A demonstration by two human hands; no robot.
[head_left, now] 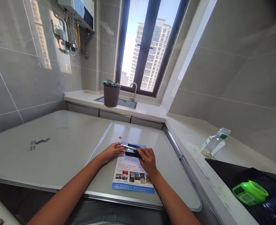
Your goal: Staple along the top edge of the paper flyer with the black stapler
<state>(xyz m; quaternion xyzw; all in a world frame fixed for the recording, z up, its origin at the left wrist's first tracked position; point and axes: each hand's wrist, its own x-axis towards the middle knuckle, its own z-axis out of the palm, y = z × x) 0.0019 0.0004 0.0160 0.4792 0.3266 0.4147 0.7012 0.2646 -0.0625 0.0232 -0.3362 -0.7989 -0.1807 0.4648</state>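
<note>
Over a printed leaflet (133, 175) on the white board, both hands hold a black stapler-like object (132, 152) with a shiny metal strip. My left hand (114, 150) has its fingers closed at the object's left end. My right hand (147, 158) grips its right end, with thumb and fingers pressed together around it. A few small staple strips (120, 137) lie on the board just beyond the leaflet. More grey staple strips (43, 141) are scattered on the left board.
A brown bin (111, 94) stands by the sink (126, 103) and faucet under the window. On the right counter are a glass bottle (214, 143) and a green container (250, 193). Raised metal-edged sides run behind and right of the boards.
</note>
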